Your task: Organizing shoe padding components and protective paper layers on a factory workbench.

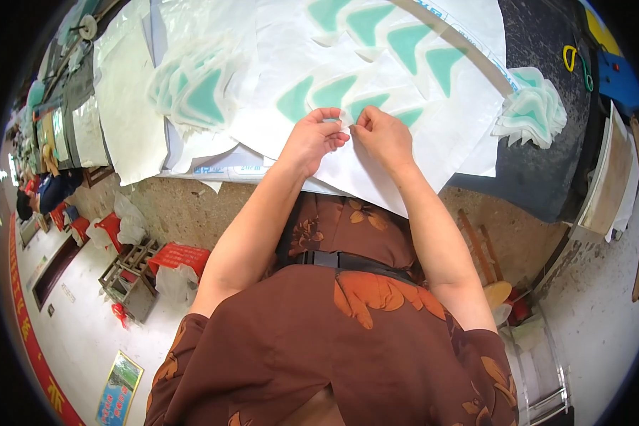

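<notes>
Both of my hands meet over a white sheet [433,142] on the table. A small, thin whitish piece [345,119] is pinched in the fingers of my left hand [317,140]. Right beside it, my right hand [387,136] has thumb and forefinger pressed together; what lies between them is too small to make out. Just beyond my fingers, green boomerang-shaped patches [332,91] with pale translucent borders lie in a row. A second row of green patches [405,46] is farther back, and part of the near row is hidden behind my right hand.
Overlapping stacks of bordered green patches sit on the left [204,96] and right [531,113]. Yellow-handled scissors [569,58] and a green-handled tool [588,74] lie at the far right. Low stools with red tops [179,257] stand on the floor to the left.
</notes>
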Tool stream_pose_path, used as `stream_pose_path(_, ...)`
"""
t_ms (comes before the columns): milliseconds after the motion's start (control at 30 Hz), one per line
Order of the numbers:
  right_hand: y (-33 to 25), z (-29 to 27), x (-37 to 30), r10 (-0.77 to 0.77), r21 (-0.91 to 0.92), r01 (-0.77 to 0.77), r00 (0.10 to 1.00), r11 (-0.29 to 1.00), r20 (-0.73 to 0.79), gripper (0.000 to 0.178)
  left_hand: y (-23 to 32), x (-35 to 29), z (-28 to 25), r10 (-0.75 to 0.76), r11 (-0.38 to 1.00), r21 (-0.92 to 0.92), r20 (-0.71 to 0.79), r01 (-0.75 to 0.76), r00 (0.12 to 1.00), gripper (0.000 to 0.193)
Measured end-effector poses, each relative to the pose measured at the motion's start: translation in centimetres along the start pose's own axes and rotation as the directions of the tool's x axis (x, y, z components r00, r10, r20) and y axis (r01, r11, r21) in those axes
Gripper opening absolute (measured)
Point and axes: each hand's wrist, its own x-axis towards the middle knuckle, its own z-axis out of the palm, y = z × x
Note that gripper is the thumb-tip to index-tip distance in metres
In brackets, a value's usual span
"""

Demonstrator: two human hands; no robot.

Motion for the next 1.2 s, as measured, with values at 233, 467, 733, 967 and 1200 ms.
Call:
stream_pose_path(233, 0.0, 0.1, 0.1, -0.004, -0.010, 0.004, 1.000, 1.000, 0.005, 0.019, 0.0, 1.2, -0.8, -0.035, 0.990, -0.134, -0.001, 0.035, 0.999, 0.029)
stream_pose_path(467, -0.1, 0.2, 0.1, -0.017, -0.012, 0.017, 1.000, 1.000, -0.013, 0.019, 0.5, 2.1, -1.2, -0.069, 0.975, -0.214, -0.002, 0.067, 0.998, 0.033)
stream_pose_path(733, 0.1, 0.0, 0.3, -0.025, -0.019, 0.025, 0.999, 1.000, 0.026, 0.018, 0.7, 0.8, -0.7, -0.049, 0.995, -0.089, 0.021, 0.051, 0.999, 0.035)
stream_pose_path(967, 0.5, 0.0, 0.6, -0.026, 0.001, 0.025, 0.999, 1.000, 0.048, 0.020, -0.4, -0.2, -0.3, 0.348, 0.556, 0.772, 0.122, -0.309, 0.930, 0.029)
stream_pose_path(1200, -0.1, 0.2, 0.5, 0.014, -0.046, -0.014, 1.000, 0.999, -0.004, 0.023, 0.1, 0.3, 0.3, 0.613, 0.038, 0.944, 0.237, -0.328, 0.754, 0.023)
